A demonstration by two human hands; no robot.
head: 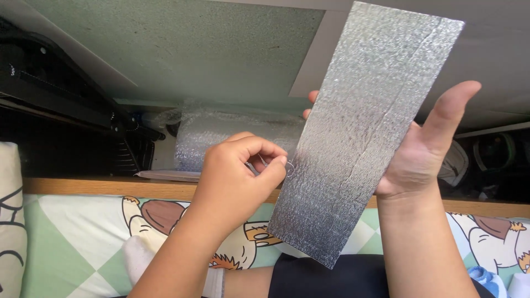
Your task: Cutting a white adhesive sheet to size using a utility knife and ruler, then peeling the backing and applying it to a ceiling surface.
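Two hands and one silver sheet make up our entry, listed from left to right.

Item: black frame (61, 94), far left, dark and partly in shadow, above a wooden rail (83, 186) that runs across the view.

Item: bedsheet (77, 237), pale green and white checks with cartoon animals, lying below the rail. A white sock (138, 256) shows on it near our left forearm.

Item: our left hand (237, 176), fingers curled in, thumb and forefinger pinched together on a small thin metal ring (289, 167) right at the left edge of the sheet. What exactly the ring is, we cannot tell.

Item: roll of bubble wrap (221, 138), silvery and clear, lying behind the left hand on the floor past the rail.

Item: foil sheet (359, 132), long, rectangular, crinkled silver, held up in the air at a slant, its top corner leaning right and its lower end hanging over our dark lap (331, 278).

Item: our right hand (425, 149), spread wide behind the sheet, palm towards us, thumb raised clear to the right, fingertips (310, 99) peeping out past the sheet's left edge. It props the sheet from behind rather than closing round it.

Item: round dark objects (491, 154), far right, under a pale ledge, too dim to name.
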